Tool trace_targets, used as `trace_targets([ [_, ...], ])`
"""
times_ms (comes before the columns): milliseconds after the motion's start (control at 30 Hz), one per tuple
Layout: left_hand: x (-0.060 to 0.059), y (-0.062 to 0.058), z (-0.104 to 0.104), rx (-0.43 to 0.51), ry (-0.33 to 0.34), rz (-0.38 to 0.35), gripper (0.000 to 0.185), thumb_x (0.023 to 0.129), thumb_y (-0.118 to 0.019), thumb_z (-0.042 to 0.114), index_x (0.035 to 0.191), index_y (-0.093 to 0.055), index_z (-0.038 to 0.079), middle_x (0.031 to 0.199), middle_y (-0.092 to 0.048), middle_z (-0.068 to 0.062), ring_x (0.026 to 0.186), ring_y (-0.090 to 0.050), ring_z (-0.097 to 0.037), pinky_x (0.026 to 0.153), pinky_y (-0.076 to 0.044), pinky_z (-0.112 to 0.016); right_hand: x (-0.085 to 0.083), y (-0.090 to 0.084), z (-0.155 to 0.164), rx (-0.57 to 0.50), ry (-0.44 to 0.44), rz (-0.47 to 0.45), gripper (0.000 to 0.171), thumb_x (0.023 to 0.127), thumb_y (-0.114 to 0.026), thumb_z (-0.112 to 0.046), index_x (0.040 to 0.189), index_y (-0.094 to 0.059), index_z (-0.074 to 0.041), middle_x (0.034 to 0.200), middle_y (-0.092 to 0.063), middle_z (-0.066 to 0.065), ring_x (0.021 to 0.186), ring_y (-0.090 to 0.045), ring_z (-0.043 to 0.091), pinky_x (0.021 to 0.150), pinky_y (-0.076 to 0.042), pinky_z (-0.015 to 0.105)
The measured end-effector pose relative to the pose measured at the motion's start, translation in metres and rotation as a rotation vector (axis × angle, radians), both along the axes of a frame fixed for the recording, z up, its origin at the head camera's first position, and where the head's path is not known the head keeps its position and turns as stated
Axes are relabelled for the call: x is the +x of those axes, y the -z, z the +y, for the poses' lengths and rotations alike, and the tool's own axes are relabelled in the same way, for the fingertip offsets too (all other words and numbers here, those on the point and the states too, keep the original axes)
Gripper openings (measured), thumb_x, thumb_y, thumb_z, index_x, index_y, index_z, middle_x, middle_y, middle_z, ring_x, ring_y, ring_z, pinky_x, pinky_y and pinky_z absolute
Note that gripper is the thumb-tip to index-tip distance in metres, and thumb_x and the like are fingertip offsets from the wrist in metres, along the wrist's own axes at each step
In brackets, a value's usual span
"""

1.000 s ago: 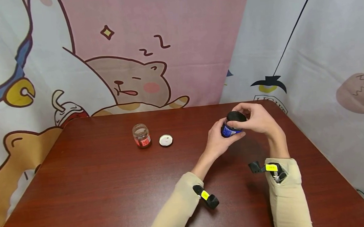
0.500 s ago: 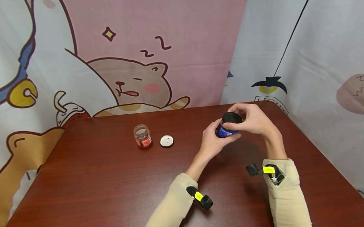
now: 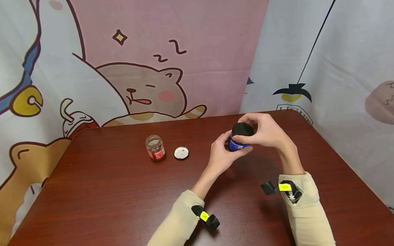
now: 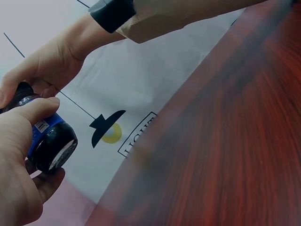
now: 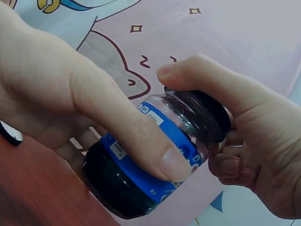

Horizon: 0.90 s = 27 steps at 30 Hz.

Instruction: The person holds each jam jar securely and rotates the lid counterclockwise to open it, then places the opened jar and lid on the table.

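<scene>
A: What's nearest, right at the grip?

B: A jar (image 3: 237, 142) with a blue label, held above the table (image 3: 121, 199) between both hands. The left hand (image 3: 222, 155) wraps its body from below, thumb pressed across the label; in the right wrist view that thumb lies right over the blue band.

A: And the right hand (image 3: 266, 131)?

B: It sits on top, fingers and thumb curled round the black cap (image 3: 242, 129). So both hands are clamped: left on the jar, right on the cap.

A: Is the cap on?

B: It sits on the jar's neck. Whether it is tight or loosened, I cannot tell.

A: Anything inside?

B: The lower part looks dark, nearly black, behind the glass; the shoulder under the cap is clear. The left wrist view shows the dark round base (image 4: 55, 151), tilted towards that camera.

A: Further out from the grip?

B: To the left of the hands, well apart from them, a white lid (image 3: 181, 152) lies flat on the table. Just beyond it, further left, stands a small glass jar (image 3: 154, 147) with a red label, upright and uncapped. What it holds is too small to make out.

A: Past that?

B: Behind the table hangs a cartoon curtain (image 3: 167, 47).
</scene>
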<state>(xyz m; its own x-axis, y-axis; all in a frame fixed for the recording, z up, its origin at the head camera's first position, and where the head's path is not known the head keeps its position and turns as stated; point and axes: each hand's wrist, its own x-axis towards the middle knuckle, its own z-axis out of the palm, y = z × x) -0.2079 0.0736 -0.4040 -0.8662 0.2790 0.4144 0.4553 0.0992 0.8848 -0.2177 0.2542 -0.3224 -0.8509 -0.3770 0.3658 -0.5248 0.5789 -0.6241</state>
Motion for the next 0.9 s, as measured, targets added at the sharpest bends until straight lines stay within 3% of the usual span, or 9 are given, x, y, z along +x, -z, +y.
trace_targets([
  [400,0.002,-0.007,-0.022,-0.027,-0.005,0.039,0.058,0.08,-0.088,0.028,0.132,-0.064,0.018,0.118,-0.07,0.002,0.095,-0.067,-0.009,0.083,-0.055,-0.026,0.001,-0.003,-0.02,-0.013,-0.055,0.081,0.032,0.075,-0.089,-0.022,0.099,-0.071,-0.01,0.078,-0.065,-0.002,0.064,-0.059,0.014,0.057,-0.049,0.027],
  [900,0.005,-0.011,-0.049,-0.058,-0.051,0.088,0.055,0.077,-0.09,0.026,0.126,-0.068,0.018,0.115,-0.071,0.005,0.092,-0.067,-0.009,0.081,-0.055,-0.031,0.004,0.0,-0.047,-0.041,-0.09,0.184,0.039,0.071,-0.091,-0.024,0.1,-0.071,-0.007,0.085,-0.068,-0.003,0.068,-0.061,0.011,0.06,-0.051,0.028],
])
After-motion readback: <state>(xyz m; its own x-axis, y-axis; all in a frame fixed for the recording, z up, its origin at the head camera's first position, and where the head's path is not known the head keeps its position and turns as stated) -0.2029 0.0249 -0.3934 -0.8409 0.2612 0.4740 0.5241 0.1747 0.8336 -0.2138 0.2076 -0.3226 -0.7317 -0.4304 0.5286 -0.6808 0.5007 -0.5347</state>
